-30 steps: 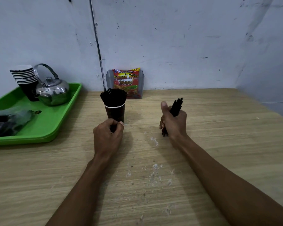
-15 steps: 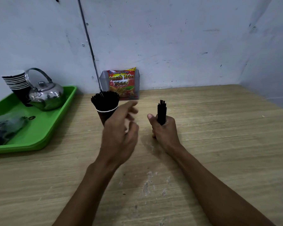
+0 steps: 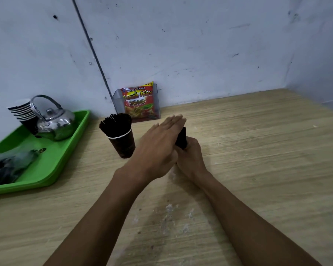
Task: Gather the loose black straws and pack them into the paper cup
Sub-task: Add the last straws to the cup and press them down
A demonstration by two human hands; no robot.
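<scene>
On the wooden worktop (image 3: 258, 150) we see the right hand (image 3: 190, 160) clenched around an upright bundle of black straws (image 3: 181, 138). The left hand (image 3: 160, 148), flat with fingers extended, lies over the bundle's top, grasping nothing. Just left stands the paper cup (image 3: 123, 144), already packed with straws.

Two bare hands: left hand (image 3: 158, 148), right hand (image 3: 190, 158). One dark paper cup (image 3: 121, 144) crammed with black straws (image 3: 115, 124), too many to count. One smaller black straw bundle (image 3: 181, 138). One green plastic tray (image 3: 52, 160). One shiny metal kettle (image 3: 55, 122). One stack of dark paper cups (image 3: 23, 114), count unclear. One red snack packet (image 3: 138, 102) in one clear holder (image 3: 157, 104).
</scene>
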